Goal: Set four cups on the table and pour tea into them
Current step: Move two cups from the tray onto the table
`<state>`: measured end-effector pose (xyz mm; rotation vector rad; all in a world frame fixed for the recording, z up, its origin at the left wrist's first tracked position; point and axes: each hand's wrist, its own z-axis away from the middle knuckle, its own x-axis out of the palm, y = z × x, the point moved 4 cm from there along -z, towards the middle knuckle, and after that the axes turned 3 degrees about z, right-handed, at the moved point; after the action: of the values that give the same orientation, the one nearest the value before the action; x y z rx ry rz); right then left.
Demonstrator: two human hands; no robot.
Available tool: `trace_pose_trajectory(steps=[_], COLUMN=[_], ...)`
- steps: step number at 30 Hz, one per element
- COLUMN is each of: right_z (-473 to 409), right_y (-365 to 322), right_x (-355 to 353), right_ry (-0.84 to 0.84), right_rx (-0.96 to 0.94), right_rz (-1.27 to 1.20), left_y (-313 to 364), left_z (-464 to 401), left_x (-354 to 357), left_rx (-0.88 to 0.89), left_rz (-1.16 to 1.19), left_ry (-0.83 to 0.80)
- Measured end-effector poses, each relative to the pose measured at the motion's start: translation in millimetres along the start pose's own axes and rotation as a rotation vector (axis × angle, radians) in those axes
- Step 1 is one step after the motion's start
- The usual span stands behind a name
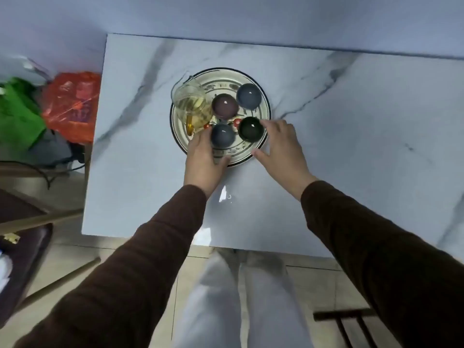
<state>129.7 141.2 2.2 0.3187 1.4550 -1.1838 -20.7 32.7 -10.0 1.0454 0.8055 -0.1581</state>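
Observation:
A round patterned tray (253, 79) sits on the marble table (351, 146) and holds four small cups and a glass pitcher (190, 104) of pale yellow tea. The cups are a grey-blue cup (249, 95) at the back, a purple-brown cup (225, 106) in the middle, a second grey-blue cup (222, 135) at the front left and a dark green cup (251, 129) at the front right. My left hand (203, 159) curves around the front grey-blue cup, thumb a little apart from it. My right hand (283, 144) is spread, fingertips at the green cup's right side.
An orange plastic bag (72, 104) and a green bag (17, 114) lie off the table's left edge. A dark chair (20, 259) stands at the lower left, and a dark rack (351, 325) on the tiled floor at the lower right. A wall runs behind the table.

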Motion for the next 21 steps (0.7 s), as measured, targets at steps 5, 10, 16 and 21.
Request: trace_pose_trajectory(steps=[5, 10, 16, 21], right_z=[-29.2, -43.5, -53.2, -50.0], right_y=[10.9, 21.1, 25.6, 25.9], right_x=[23.9, 39.4, 44.8, 36.3], right_ry=[-0.002, 0.000, -0.010, 0.003], right_rx=[-0.096, -0.131, -0.173, -0.149], right_rz=[0.128, 0.169, 0.178, 0.044], left_y=[-15.6, -27.9, -32.3, -27.2], left_z=[-24.0, -37.2, -40.5, -35.5], left_x=[16.6, 31.7, 36.0, 34.8], left_rx=[0.009, -0.009, -0.014, -0.021], left_rz=[-0.014, -0.051, -0.070, -0.019], left_ry=[0.043, 0.043, 0.094, 0.122])
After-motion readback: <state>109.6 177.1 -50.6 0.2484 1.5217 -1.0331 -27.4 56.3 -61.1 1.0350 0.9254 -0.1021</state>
